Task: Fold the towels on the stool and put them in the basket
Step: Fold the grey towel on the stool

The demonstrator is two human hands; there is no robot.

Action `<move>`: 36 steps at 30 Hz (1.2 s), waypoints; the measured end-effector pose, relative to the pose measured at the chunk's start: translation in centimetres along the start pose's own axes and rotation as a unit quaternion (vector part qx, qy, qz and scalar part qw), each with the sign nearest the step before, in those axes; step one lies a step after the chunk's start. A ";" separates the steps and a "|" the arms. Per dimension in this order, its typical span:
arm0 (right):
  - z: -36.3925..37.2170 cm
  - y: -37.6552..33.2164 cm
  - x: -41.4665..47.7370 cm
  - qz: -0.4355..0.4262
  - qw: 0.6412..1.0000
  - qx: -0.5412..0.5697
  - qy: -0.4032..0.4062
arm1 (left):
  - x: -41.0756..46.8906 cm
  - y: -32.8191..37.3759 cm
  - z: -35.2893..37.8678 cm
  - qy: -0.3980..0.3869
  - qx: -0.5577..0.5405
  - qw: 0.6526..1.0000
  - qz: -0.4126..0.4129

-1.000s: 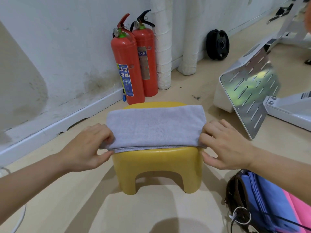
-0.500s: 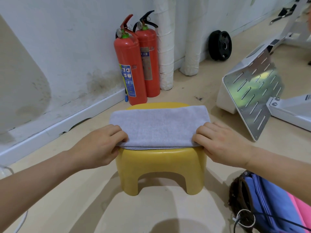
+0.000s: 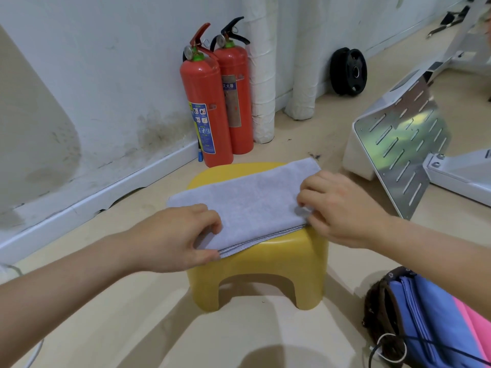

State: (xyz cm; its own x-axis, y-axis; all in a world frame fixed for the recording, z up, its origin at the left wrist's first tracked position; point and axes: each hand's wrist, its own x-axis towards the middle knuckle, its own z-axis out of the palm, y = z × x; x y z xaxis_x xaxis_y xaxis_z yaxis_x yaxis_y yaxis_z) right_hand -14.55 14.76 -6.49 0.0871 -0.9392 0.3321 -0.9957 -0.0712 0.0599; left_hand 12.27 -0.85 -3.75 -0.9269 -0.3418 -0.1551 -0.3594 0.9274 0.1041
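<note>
A grey towel [image 3: 252,200], folded into a long strip, lies across the top of a yellow plastic stool [image 3: 268,264]. My left hand [image 3: 172,237] grips the towel's near left corner, thumb under the layered edge and fingers curled on top. My right hand [image 3: 337,208] pinches the towel's right end with curled fingers. At the bottom right stands a dark brown basket [image 3: 380,309] holding a folded blue towel [image 3: 430,320] and a pink towel [image 3: 475,322].
Two red fire extinguishers [image 3: 210,102] stand against the white wall behind the stool, beside wrapped white pipes [image 3: 261,75]. A black weight plate [image 3: 348,71] leans on the wall. A white machine with a slotted metal plate [image 3: 401,144] sits at the right. A white cable [image 3: 382,349] lies by the basket.
The towel has turned on the stool, its right end swinging away from me. Both hands have shifted further onto the towel's ends.
</note>
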 end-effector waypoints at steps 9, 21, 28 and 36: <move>1.4 -2.2 0.6 -0.093 0.994 0.045 -0.026 | -0.5 0.8 2.5 0.133 0.151 0.976 0.083; 2.0 0.7 1.6 0.359 0.909 0.201 0.071 | 0.5 -2.3 2.1 0.296 -0.302 0.879 -0.221; 3.1 1.5 1.0 0.489 0.806 0.325 -0.081 | 1.0 -3.2 4.2 0.136 -0.575 0.726 -0.352; 2.3 1.6 1.7 0.467 0.831 0.303 -0.017 | 1.4 -2.6 3.2 0.242 -0.529 0.759 -0.292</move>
State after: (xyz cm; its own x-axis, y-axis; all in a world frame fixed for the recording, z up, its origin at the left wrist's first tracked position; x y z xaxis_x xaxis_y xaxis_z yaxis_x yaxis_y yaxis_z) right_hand -16.07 12.23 -8.00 -0.7227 -0.6886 -0.0602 -0.4637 0.5476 -0.6965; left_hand 12.23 -3.25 -7.40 -0.4155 -0.9010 -0.1247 -0.3728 0.0437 0.9269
